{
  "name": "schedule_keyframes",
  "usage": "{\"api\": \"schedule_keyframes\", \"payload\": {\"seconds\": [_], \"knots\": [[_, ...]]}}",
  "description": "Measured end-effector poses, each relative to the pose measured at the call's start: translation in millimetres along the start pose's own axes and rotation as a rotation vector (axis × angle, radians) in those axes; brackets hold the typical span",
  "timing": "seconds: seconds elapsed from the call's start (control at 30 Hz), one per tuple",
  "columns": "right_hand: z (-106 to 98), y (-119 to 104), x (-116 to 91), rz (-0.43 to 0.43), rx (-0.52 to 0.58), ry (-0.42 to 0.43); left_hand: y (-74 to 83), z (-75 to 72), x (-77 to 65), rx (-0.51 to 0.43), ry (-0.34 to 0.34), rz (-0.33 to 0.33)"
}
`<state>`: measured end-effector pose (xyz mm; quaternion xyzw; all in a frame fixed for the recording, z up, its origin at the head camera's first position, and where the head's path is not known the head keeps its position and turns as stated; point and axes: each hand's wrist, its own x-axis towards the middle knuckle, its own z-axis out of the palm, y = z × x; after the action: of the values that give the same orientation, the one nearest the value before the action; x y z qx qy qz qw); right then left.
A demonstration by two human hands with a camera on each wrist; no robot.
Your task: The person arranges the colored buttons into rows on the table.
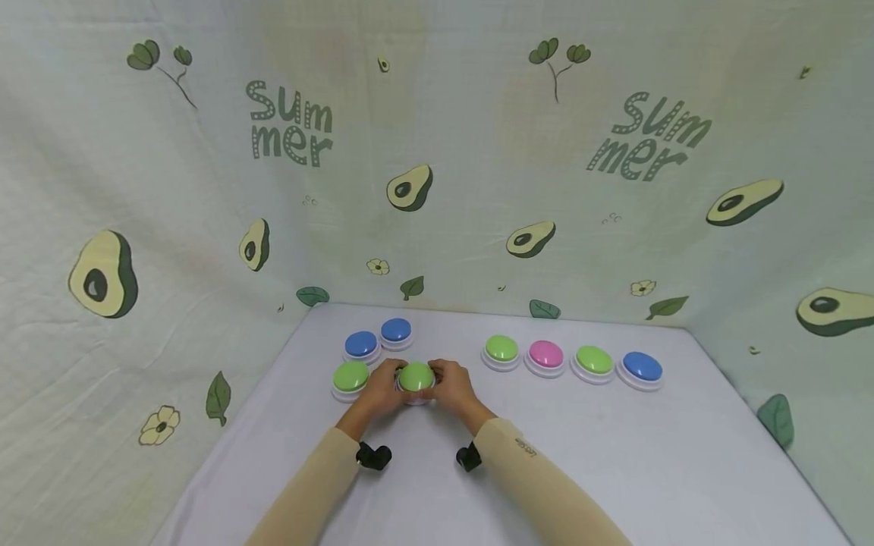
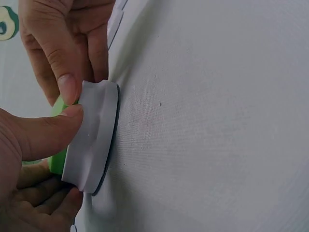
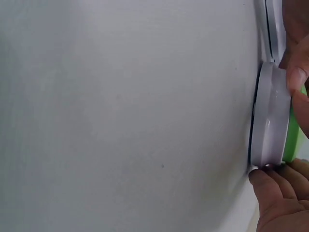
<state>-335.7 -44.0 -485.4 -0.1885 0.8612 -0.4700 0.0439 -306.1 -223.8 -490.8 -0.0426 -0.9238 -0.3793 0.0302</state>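
A green push button [image 1: 416,376] with a domed top and a white round base lies between both hands on the white table. From the left, my left hand [image 1: 384,388] grips it, thumb at the near side of the dome and fingers around the base. My right hand [image 1: 452,385] holds the opposite side, the two thumbs nearly meeting at the front. In the left wrist view the white base [image 2: 94,137] is close to the tabletop, thumbs over its upper edge. Fingers of the right hand curl by the base in the right wrist view. Another green button [image 1: 350,376] is just left of my left hand.
Two blue buttons [image 1: 360,343] stand behind the left hand. Farther right runs a row: a green button [image 1: 501,348], a pink button [image 1: 546,353], a second green one and a blue button [image 1: 642,365]. A printed cloth [image 1: 464,152] hangs behind the table.
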Motion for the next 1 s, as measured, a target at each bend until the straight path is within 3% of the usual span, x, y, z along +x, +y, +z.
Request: {"api": "schedule_keyframes", "payload": {"seconds": [0.33,0.73,1.0], "knots": [[-4,9,3,0.073,0.104,-0.018,-12.1,8.3,-1.4,-0.31,0.083,-0.045],[-6,9,1,0.136,0.109,0.029,-11.8,16.9,-8.6,-0.383,0.189,-0.081],[1,9,-2,0.166,0.126,0.078,-9.9,19.2,-13.1,-0.41,0.276,-0.168]]}}
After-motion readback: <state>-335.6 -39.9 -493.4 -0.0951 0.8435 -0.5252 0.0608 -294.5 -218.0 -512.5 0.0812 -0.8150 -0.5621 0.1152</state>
